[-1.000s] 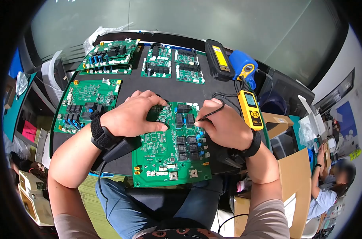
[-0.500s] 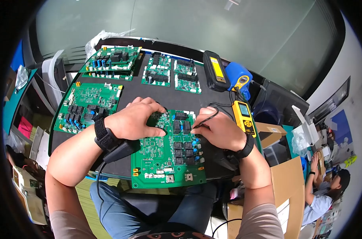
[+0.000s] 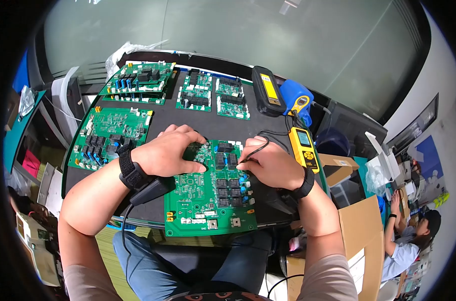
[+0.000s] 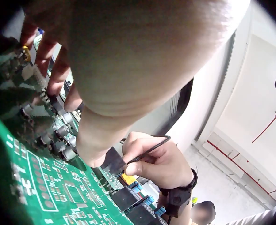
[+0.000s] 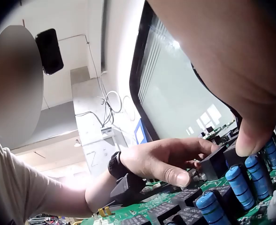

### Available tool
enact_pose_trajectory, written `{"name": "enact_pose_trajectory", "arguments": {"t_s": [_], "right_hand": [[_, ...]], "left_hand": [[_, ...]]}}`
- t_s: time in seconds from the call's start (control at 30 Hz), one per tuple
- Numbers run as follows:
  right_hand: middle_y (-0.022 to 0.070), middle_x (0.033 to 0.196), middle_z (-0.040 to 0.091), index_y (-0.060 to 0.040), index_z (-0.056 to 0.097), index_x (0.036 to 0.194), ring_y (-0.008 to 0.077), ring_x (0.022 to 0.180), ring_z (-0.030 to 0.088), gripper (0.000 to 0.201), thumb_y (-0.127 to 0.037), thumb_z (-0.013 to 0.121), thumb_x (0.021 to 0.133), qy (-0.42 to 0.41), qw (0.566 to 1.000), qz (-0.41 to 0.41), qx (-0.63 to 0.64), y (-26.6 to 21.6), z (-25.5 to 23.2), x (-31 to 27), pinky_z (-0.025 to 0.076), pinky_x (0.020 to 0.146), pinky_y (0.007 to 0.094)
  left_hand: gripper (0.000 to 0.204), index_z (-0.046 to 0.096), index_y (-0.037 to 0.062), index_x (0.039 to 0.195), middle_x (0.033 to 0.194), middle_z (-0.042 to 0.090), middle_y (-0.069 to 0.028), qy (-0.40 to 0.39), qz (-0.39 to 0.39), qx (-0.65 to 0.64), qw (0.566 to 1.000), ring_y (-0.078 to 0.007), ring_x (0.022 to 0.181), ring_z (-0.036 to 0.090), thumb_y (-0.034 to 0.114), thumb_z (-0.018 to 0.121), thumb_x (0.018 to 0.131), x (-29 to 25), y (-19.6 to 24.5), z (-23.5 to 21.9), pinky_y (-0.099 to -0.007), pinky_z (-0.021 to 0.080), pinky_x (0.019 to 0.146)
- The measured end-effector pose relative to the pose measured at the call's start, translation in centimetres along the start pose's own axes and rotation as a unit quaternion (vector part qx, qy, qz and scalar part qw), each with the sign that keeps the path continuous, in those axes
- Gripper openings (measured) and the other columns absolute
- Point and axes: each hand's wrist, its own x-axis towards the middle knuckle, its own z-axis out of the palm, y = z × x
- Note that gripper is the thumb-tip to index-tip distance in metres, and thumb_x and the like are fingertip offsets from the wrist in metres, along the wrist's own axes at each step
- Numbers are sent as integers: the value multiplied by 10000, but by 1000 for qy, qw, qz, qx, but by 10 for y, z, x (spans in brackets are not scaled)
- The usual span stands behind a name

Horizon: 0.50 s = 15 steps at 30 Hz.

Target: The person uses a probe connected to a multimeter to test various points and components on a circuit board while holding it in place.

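A large green circuit board (image 3: 190, 193) lies in front of me, bearing black relays (image 3: 222, 159) and blue cylindrical parts (image 5: 240, 187). Over its upper left part spreads my left hand (image 3: 170, 153), its thumb extended across the components and its other fingers at the far edge. My right hand (image 3: 273, 163) is at the board's right edge, beside the upper relays, with thumb and fingertips pinched together. Between them it holds a thin black cable (image 4: 152, 149), which loops back toward a yellow handheld meter (image 3: 302, 143). The cable's end is hidden by the fingers.
More green boards lie at left (image 3: 115, 133), stacked at back left (image 3: 142, 75) and at back centre (image 3: 195, 90). A black case (image 3: 268, 90) and a blue-and-yellow device (image 3: 297, 98) stand at back right. Cardboard boxes (image 3: 358, 226) flank the table; another person (image 3: 403, 246) sits beyond.
The head view has shifted slightly. My right hand has moved a little toward me along the board's right edge, still pinching the cable. The left hand keeps its place on the board.
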Motion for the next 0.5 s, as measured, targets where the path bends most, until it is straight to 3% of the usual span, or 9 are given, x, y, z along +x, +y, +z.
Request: {"name": "enact_pose_trajectory", "arguments": {"t_s": [0.5], "right_hand": [[96,800,593,-49,682,859,324,814,601,122,-115,783,840,10,1000,10,2,3,3,-2,476,730,415]], "left_hand": [[651,622,76,1320,1309,585,-159,14,8,3,1000,-389,1269,484,357,874,790,1,-1,2,-464,406,1101]]}}
